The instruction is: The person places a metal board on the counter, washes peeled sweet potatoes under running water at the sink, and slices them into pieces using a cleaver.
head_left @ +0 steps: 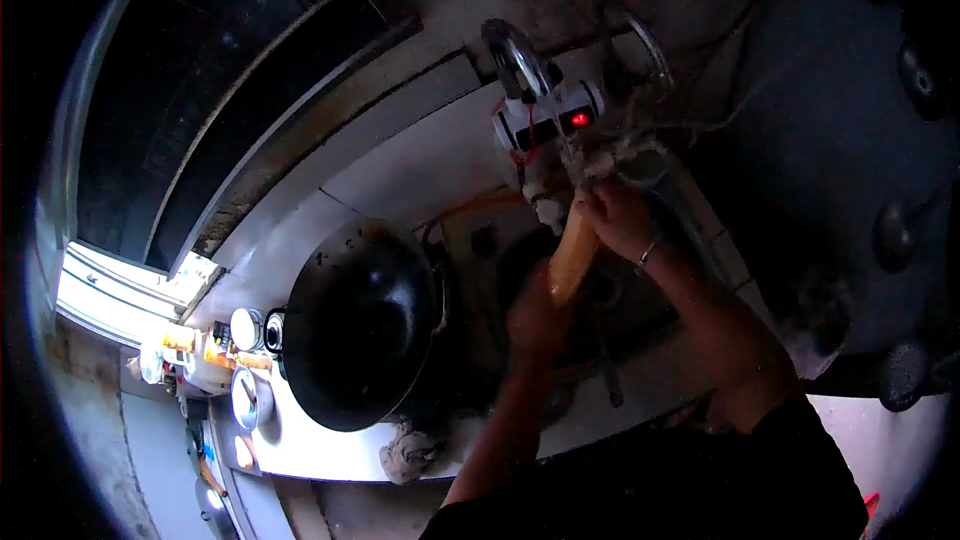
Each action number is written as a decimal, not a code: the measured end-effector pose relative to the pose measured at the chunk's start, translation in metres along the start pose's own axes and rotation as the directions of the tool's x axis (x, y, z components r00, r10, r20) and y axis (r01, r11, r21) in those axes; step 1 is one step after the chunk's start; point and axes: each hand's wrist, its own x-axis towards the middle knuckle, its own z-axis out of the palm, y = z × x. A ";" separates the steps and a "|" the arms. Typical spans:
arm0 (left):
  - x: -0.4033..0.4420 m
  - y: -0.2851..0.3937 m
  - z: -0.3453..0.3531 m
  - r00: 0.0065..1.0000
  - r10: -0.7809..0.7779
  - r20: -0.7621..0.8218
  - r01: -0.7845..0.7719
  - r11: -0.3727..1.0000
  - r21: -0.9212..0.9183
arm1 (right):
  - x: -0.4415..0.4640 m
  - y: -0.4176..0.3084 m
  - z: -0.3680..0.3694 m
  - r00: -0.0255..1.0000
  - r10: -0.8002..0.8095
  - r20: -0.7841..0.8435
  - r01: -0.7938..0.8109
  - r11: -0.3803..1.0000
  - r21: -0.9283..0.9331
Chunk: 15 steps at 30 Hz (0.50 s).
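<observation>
A person's left hand (538, 315) and right hand (618, 220) close their grip around a long, pale object (576, 252), lying just off centre towards 3 o'clock; from it, a curved metal tap (522, 58) stands near 12 o'clock, a black wok (360, 330) at 8 and a crumpled cloth (409, 452) at 7
</observation>
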 end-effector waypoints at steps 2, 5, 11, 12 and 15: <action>-0.004 -0.012 -0.009 0.999 0.043 0.020 -0.042 0.999 -0.011 | 0.009 -0.002 -0.026 0.899 0.099 0.427 -0.017 0.981 -0.191; -0.015 -0.025 -0.006 0.996 0.091 -0.023 -0.094 0.981 -0.168 | 0.045 -0.005 -0.036 0.968 0.093 0.231 -0.119 0.988 0.101; -0.015 -0.037 -0.010 0.994 -0.007 0.108 0.004 1.000 0.030 | 0.137 -0.054 -0.041 0.971 -0.232 0.055 0.236 0.970 -0.060; -0.015 -0.038 -0.011 0.989 -0.007 0.150 0.004 1.000 0.025 | 0.147 -0.061 -0.040 0.952 -0.251 0.177 0.276 0.952 -0.135; -0.014 -0.013 -0.033 0.968 -0.064 0.242 0.067 0.998 -0.008 | 0.161 -0.054 -0.011 0.935 -0.354 0.027 0.354 0.935 -0.021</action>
